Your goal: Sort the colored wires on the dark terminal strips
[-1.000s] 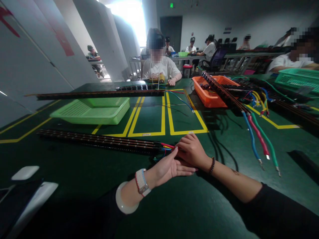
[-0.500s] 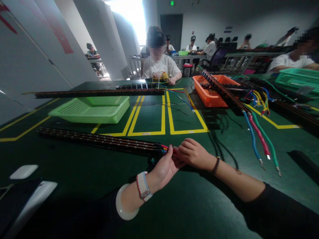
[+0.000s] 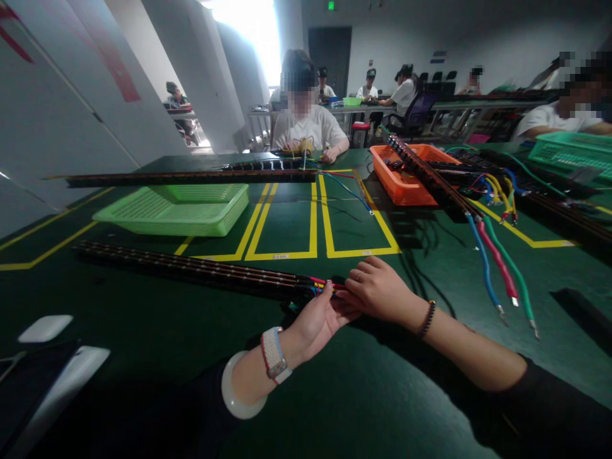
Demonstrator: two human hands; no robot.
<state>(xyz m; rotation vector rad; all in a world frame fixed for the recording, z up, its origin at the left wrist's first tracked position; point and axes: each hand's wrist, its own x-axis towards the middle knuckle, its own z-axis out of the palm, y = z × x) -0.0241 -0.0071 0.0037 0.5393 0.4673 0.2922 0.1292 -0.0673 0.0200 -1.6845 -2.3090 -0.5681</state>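
A long dark bar with copper-coloured strips (image 3: 191, 268) lies across the near part of the green table. Red, yellow and blue wires (image 3: 321, 287) come out of its right end. My left hand (image 3: 318, 322) is palm up under these wires, its thumb pressed over them. Just right of it, my right hand (image 3: 375, 290) has its fingers closed round the red and yellow wires, with the wire ends hidden inside. Both hands meet at the fingertips.
Behind the bar are a green basket (image 3: 191, 213) with another long bar (image 3: 191, 178) above it. An orange basket (image 3: 406, 185) holds dark parts, with thick cables (image 3: 502, 268) hanging to its right. A person (image 3: 308, 124) works across the table. White objects (image 3: 45, 328) lie at left.
My right hand has shifted slightly right and its wrist is lower. More of the red and yellow wires shows between the hands. My left hand has hardly moved.
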